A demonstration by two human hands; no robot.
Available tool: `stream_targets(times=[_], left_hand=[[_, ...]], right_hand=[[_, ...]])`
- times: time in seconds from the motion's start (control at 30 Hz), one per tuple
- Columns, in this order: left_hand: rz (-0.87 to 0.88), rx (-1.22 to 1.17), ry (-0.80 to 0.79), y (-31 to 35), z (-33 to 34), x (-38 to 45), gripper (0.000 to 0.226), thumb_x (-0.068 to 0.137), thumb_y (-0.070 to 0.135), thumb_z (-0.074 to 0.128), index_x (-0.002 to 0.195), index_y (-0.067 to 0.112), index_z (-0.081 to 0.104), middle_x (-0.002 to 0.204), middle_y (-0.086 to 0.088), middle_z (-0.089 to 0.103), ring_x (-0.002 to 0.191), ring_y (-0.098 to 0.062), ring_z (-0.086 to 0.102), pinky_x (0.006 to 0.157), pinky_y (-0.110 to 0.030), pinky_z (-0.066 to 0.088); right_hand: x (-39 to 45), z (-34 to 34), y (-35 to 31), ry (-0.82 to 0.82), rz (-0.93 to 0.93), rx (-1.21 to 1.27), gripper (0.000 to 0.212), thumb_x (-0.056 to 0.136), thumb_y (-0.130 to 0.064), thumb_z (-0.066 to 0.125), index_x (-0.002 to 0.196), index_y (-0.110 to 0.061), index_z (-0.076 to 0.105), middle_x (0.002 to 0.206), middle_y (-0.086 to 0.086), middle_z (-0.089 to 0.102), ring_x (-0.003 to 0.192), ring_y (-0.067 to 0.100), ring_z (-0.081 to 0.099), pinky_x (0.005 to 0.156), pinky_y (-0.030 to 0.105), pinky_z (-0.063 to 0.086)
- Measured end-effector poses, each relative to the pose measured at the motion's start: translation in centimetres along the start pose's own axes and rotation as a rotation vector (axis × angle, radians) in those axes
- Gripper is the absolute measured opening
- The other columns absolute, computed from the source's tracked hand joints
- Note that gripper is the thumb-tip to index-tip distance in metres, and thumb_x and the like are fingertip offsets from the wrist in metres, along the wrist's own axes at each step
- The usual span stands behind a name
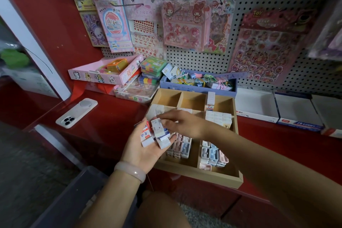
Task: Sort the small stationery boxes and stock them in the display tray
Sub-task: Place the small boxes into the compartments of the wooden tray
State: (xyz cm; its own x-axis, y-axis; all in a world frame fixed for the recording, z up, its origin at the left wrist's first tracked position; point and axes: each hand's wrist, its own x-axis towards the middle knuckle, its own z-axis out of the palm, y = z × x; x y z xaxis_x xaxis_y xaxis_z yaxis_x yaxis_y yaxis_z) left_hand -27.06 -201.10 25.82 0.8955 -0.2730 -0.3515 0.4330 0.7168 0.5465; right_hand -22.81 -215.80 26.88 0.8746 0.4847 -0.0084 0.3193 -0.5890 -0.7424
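Head view: one entry, both of my hands over the near-left corner of the wooden display tray (220,179).
Left hand (146,146): palm up, fingers cupped under a loose heap of small stationery boxes (157,133).
Right hand (182,123): reaching across, fingertips closed on the top box of the heap.
Boxes: white card, red and blue print, lying askew.
Tray stock: white rows at the far-right edge; pink, blue and white boxes upright along the near edge; far-left cells bare.
Handling: I judge it best to lift one box, read its print, seat it upright with its match.
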Motion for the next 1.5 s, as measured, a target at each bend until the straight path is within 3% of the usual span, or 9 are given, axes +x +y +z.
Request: stream_targets(times=[0.2,0.3,0.53,0.7,0.97,1.07,1.17,1.33,1.5], left_hand=[[-0.009,0.029,-0.036,-0.7,0.9,0.8,0.025,0.093,0.029,0.047,0.092,0.011,0.064,0.084,-0.01,0.072,0.071,-0.023,0.071,0.08,-0.043,0.054],[-0.021,0.063,-0.06,-1.3,1.6,1.9,0.044,0.096,0.032,0.041,0.078,0.012,0.076,0.086,-0.011,0.073,0.073,-0.023,0.071,0.082,-0.041,0.052],[-0.086,-0.007,-0.142,-3.5,3.4,4.2,0.031,0.085,0.031,0.047,0.098,0.007,0.063,0.086,-0.013,0.071,0.072,-0.025,0.071,0.063,-0.039,0.06],[-0.09,-0.099,-0.187,-3.9,4.5,5.8,0.026,0.083,0.028,0.052,0.094,0.007,0.061,0.084,-0.013,0.069,0.075,-0.026,0.07,0.083,-0.046,0.053],[-0.166,-0.139,-0.139,-4.0,5.6,7.4,0.034,0.08,0.027,0.058,0.104,0.003,0.061,0.096,-0.021,0.069,0.085,-0.034,0.07,0.073,-0.048,0.058],[-0.184,-0.109,-0.069,-3.8,5.4,8.1,0.023,0.08,0.026,0.06,0.096,0.009,0.062,0.091,-0.017,0.066,0.087,-0.028,0.065,0.066,-0.04,0.059],[-0.161,0.005,-0.009,-3.3,5.3,8.6,0.019,0.076,0.024,0.061,0.092,0.012,0.062,0.086,-0.012,0.062,0.08,-0.022,0.059,0.061,-0.031,0.057],[-0.163,0.056,0.032,-2.3,4.8,9.1,0.043,0.074,0.048,0.059,0.102,0.015,0.06,0.091,-0.013,0.06,0.075,-0.02,0.058,0.055,-0.029,0.053],[-0.183,-0.01,0.026,-1.7,4.2,9.4,0.041,0.091,0.05,0.046,0.096,0.012,0.061,0.09,-0.014,0.06,0.068,-0.02,0.057,0.055,-0.025,0.053]], right_hand=[[-0.4,-1.0,0.1,-0.033,0.063,0.021,0.027,0.094,-0.014,0.053,0.118,-0.004,0.061,0.116,0.01,0.063,0.106,0.023,0.058,0.094,0.036,0.046],[-0.7,-2.0,0.6,-0.008,0.109,-0.024,0.024,0.089,-0.017,0.06,0.109,-0.002,0.062,0.113,0.012,0.062,0.102,0.025,0.058,0.09,0.043,0.048],[-1.2,-3.9,1.9,0.196,0.169,-0.142,0.023,0.089,-0.014,0.059,0.111,-0.01,0.057,0.107,0.004,0.062,0.098,0.017,0.057,0.082,0.029,0.05],[-1.6,-6.3,2.8,0.059,0.239,-0.285,0.04,0.096,-0.034,0.046,0.096,-0.001,0.068,0.092,0.008,0.062,0.086,0.021,0.056,0.073,0.029,0.041],[-1.4,-8.5,4.9,0.341,0.431,0.454,0.017,0.09,-0.023,0.062,0.092,-0.006,0.061,0.077,0.002,0.063,0.065,0.007,0.057,0.049,0.01,0.043],[-1.3,-9.8,6.5,0.519,0.39,0.545,0.01,0.093,-0.014,0.056,0.089,-0.005,0.057,0.081,0.009,0.062,0.062,0.009,0.058,0.053,0.012,0.051],[-1.5,-10.7,8.9,0.598,0.392,0.223,0.007,0.093,-0.016,0.056,0.092,-0.01,0.052,0.085,0.007,0.064,0.066,0.011,0.062,0.063,0.02,0.053],[-1.2,-10.2,11.6,0.441,0.377,-0.276,0.014,0.093,-0.022,0.056,0.1,-0.01,0.057,0.096,0.007,0.066,0.087,0.023,0.062,0.078,0.038,0.053],[0.1,-8.2,12.8,0.314,0.311,-0.524,0.005,0.093,-0.017,0.05,0.092,-0.012,0.05,0.097,0.005,0.048,0.085,0.029,0.054,0.07,0.037,0.043]])
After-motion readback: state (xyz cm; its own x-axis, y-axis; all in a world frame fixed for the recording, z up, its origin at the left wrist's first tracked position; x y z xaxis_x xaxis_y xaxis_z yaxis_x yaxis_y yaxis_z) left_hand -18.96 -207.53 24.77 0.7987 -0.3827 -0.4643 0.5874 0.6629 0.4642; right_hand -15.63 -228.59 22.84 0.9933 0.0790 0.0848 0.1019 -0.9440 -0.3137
